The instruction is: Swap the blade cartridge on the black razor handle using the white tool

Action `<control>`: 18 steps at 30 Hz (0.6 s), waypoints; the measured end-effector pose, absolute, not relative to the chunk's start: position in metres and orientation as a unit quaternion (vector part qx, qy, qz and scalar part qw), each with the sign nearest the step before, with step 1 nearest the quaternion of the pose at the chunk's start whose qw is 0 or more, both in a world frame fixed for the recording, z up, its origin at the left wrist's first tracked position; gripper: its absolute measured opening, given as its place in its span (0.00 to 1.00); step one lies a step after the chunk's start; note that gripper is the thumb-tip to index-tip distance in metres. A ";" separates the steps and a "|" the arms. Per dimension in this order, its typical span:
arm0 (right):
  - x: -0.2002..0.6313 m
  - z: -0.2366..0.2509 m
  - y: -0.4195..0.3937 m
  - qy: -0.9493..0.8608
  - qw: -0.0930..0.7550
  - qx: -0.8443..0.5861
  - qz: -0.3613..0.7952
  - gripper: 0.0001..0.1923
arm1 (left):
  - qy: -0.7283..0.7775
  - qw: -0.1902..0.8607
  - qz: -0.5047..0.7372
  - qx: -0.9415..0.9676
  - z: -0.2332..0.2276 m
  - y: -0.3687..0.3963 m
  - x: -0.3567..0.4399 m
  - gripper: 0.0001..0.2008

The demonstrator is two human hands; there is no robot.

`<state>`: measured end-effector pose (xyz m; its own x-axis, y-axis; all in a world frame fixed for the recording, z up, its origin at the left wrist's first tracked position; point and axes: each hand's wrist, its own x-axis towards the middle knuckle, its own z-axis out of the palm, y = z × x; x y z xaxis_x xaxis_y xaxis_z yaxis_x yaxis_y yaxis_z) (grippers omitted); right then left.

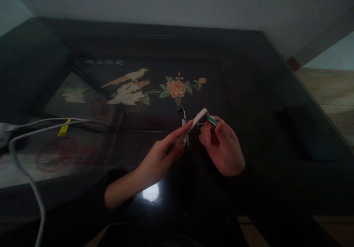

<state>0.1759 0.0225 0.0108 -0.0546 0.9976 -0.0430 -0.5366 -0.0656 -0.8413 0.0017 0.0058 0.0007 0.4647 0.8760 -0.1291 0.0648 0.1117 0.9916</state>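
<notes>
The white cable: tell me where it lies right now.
In the head view the white cable runs along the left edge of the dark table, past a yellow tag, well left of the left hand.

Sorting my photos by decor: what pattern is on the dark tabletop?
A pale bird and an orange flower with green leaves, head view.

Home living room: dark lacquered table [249, 92] with inlaid bird-and-flower panel [143, 88], wood floor [329, 88], white cable [30, 129].
</notes>
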 end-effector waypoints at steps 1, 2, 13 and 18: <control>0.176 0.011 0.023 -0.335 0.595 -0.342 0.646 0.18 | 0.411 0.622 0.321 0.584 0.001 0.006 0.002 0.27; 0.176 0.011 0.023 -0.334 0.595 -0.341 0.647 0.18 | 0.416 0.620 0.319 0.584 0.002 0.006 0.002 0.28; 0.175 0.009 0.021 -0.331 0.603 -0.352 0.634 0.16 | 0.369 0.629 0.320 0.605 0.000 0.004 0.002 0.28; 0.175 0.008 0.021 -0.295 0.598 -0.371 0.646 0.20 | 0.345 0.643 0.304 0.612 0.001 0.001 0.002 0.29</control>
<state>0.1745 0.0211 0.0078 -0.0090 0.9920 -0.1256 -0.5543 -0.1095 -0.8251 0.0019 0.0010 0.0012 0.5771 0.8135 -0.0712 0.0314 0.0650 0.9974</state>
